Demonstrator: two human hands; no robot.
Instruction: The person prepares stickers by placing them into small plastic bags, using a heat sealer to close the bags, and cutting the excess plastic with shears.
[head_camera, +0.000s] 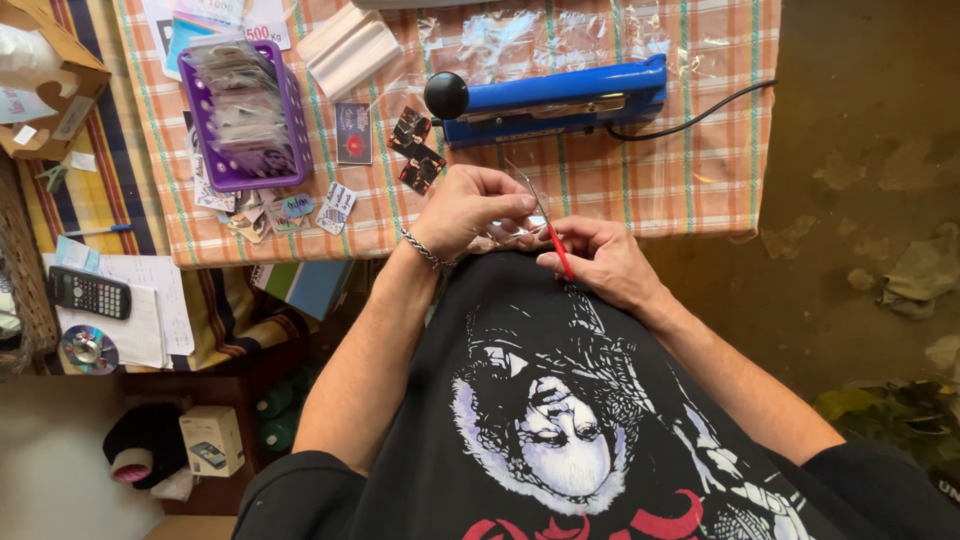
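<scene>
Both hands together at table edge, left hand (468, 208) curled, right hand (598, 258) pinching, forearms bare

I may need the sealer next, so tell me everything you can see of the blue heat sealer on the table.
The blue heat sealer lies lengthwise across the checked tablecloth, beyond both hands. It looks like a long blue plastic body with a press arm lying down along its top, ending in a round black knob at its left end. A black cable runs off its right end toward the table edge. Clear plastic bags lie behind it. Neither hand touches it.
</scene>
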